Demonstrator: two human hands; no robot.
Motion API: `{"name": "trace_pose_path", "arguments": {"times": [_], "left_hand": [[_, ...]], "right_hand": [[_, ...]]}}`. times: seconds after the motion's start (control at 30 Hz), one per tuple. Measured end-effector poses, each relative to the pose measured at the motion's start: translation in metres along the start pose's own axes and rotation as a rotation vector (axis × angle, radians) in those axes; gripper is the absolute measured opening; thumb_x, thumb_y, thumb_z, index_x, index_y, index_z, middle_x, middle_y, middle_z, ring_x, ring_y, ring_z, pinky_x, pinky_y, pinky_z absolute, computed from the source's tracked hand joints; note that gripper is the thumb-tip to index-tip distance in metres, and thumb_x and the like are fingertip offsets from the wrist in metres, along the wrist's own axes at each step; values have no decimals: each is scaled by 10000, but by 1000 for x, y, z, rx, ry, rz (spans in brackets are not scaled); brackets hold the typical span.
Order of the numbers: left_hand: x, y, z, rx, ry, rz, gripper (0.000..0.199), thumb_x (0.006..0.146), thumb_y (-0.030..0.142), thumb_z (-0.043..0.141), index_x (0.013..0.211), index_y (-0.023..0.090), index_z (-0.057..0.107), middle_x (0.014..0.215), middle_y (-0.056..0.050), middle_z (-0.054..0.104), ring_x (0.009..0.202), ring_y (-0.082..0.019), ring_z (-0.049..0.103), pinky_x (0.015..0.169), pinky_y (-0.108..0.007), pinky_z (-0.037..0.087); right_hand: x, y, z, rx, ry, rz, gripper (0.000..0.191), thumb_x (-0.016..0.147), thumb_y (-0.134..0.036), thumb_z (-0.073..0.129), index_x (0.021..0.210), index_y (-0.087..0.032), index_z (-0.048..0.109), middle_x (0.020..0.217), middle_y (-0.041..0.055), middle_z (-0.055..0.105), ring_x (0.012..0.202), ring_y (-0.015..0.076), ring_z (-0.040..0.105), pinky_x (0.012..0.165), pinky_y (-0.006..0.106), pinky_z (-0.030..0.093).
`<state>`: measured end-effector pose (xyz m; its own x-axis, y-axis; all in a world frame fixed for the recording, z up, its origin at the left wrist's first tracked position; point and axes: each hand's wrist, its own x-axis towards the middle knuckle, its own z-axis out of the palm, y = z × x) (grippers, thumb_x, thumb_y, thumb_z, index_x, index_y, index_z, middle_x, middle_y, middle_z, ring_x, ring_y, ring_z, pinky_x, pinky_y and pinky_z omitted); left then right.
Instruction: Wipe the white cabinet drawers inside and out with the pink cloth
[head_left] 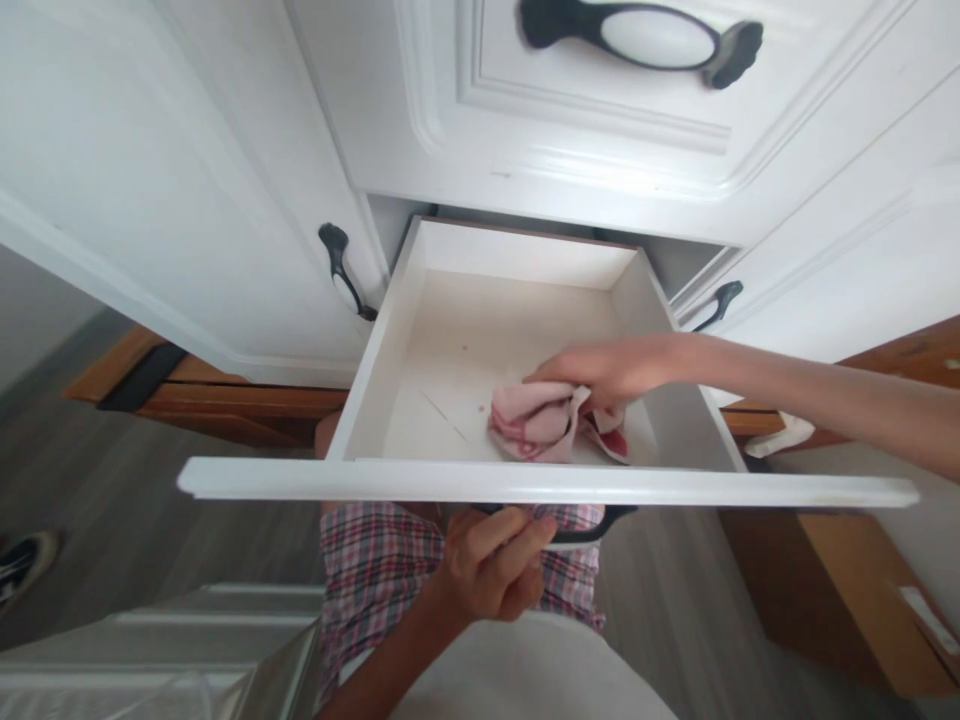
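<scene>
A white drawer [525,482] is pulled out of the cabinet in front of me. My left hand [496,562] has its fingers wrapped round the drawer's dark handle [592,532], below the front panel. Inside the drawer, my right hand [592,375] grips a crumpled pink cloth [534,418] with red markings. The cloth lies against the drawer floor [495,320], close to the front panel and right of the middle. Part of my right hand's fingers is hidden by the cloth. A few small specks and a thin dark line show on the drawer floor.
Above is another drawer front with a black and white handle [652,38]. Cabinet doors with dark handles, one the left door handle [346,272], flank the drawer. A cardboard box [847,590] stands on the floor at right. A shoe [26,565] is at far left.
</scene>
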<state>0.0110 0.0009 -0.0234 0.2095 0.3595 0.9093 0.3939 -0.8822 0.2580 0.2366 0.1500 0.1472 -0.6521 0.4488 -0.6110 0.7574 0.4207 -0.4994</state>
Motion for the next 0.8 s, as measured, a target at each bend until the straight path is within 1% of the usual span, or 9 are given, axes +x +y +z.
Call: {"name": "trace_pose_path", "arguments": {"times": [0.07, 0.17, 0.27, 0.37, 0.43, 0.5, 0.57, 0.67, 0.8], "left_hand": [[-1, 1, -1, -18, -4, -23, 282, 1031, 127, 502, 1232, 158, 697, 1059, -58, 659, 886, -149, 680, 794, -255, 577], [-6, 2, 0, -30, 3, -45, 307, 1031, 126, 511, 1278, 163, 689, 1078, -59, 662, 923, -154, 693, 794, -256, 579], [-10, 3, 1, -10, 1, -56, 324, 1043, 129, 518, 1322, 181, 676, 1070, -50, 657, 911, -150, 694, 783, -260, 579], [-10, 3, 1, 3, -9, -53, 315, 1054, 123, 519, 1321, 192, 669, 1055, -44, 646, 897, -144, 691, 775, -255, 574], [-9, 3, 1, -5, -18, -50, 288, 1060, 116, 522, 1295, 179, 676, 1067, -49, 638, 908, -142, 686, 790, -255, 574], [-8, 4, 1, -8, -15, -49, 270, 1064, 113, 525, 1275, 168, 682, 1073, -53, 633, 907, -140, 680, 795, -254, 572], [-9, 4, 2, 0, -9, -54, 260, 1069, 123, 530, 1274, 175, 680, 1062, -49, 635, 885, -138, 674, 786, -254, 572], [-11, 3, 1, 21, -12, -57, 258, 1075, 142, 538, 1287, 195, 675, 1047, -39, 642, 856, -135, 673, 783, -256, 569], [-10, 3, -2, 8, -45, -51, 274, 1066, 128, 548, 1297, 185, 684, 1076, -47, 651, 875, -140, 680, 808, -266, 563]], "right_hand": [[-6, 21, -19, -135, 179, 72, 436, 722, -25, 600, 1122, -193, 642, 1073, 55, 699, 912, 209, 650, 726, 276, 450], [-9, 60, -44, -477, 451, 261, 475, 776, -53, 621, 1229, -190, 667, 1232, 128, 647, 974, 248, 652, 813, 323, 444], [-6, 96, -57, -639, 558, 398, 529, 815, -68, 615, 1320, -220, 660, 1312, 142, 594, 1025, 271, 650, 821, 337, 441], [-2, 116, -55, -585, 551, 364, 559, 807, -95, 652, 1349, -236, 649, 1285, 119, 603, 1048, 262, 643, 808, 318, 456], [0, 121, -48, -506, 544, 341, 592, 780, -117, 699, 1359, -226, 638, 1274, 116, 613, 1058, 259, 645, 810, 307, 465], [-1, 120, -43, -430, 540, 358, 593, 772, -148, 722, 1352, -226, 633, 1261, 114, 633, 1041, 259, 654, 808, 307, 466], [-3, 115, -38, -352, 480, 389, 517, 789, -192, 715, 1300, -237, 651, 1183, 94, 678, 973, 254, 667, 780, 310, 459], [-8, 99, -33, -250, 350, 438, 396, 772, -224, 718, 1165, -236, 677, 996, 73, 721, 856, 257, 675, 712, 316, 442], [-15, 69, -20, -82, 154, 426, 339, 715, -203, 723, 1048, -219, 663, 905, 73, 717, 760, 242, 673, 622, 305, 437]]}}
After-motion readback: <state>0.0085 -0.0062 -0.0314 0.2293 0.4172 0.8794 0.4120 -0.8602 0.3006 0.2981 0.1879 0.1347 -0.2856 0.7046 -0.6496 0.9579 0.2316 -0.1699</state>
